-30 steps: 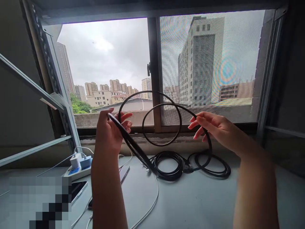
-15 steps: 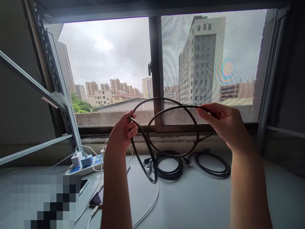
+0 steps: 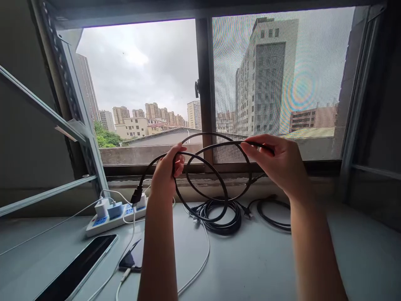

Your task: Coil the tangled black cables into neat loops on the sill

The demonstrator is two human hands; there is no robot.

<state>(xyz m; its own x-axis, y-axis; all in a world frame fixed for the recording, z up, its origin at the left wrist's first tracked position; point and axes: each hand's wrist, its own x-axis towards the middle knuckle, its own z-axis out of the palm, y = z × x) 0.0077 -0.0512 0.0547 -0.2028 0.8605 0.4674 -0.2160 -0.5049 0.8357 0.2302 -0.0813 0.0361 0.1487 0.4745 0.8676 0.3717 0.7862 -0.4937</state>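
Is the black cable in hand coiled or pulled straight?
Coiled, loosely: the black cable forms wide, overlapping loops between the left hand and the right hand.

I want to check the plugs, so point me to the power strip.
In the head view, the power strip sits at left on the desk, below the window, just beyond the lower-left phone.

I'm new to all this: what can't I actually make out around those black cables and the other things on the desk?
All in the head view:
Held black cable: a stretch within the right hand, covered by that hand.
Black coil on the right: its right part, behind the right forearm.
Larger phone: near end, cut off by the bottom edge.
Smaller device: right part, behind the left forearm.
Power strip: markings, too small.
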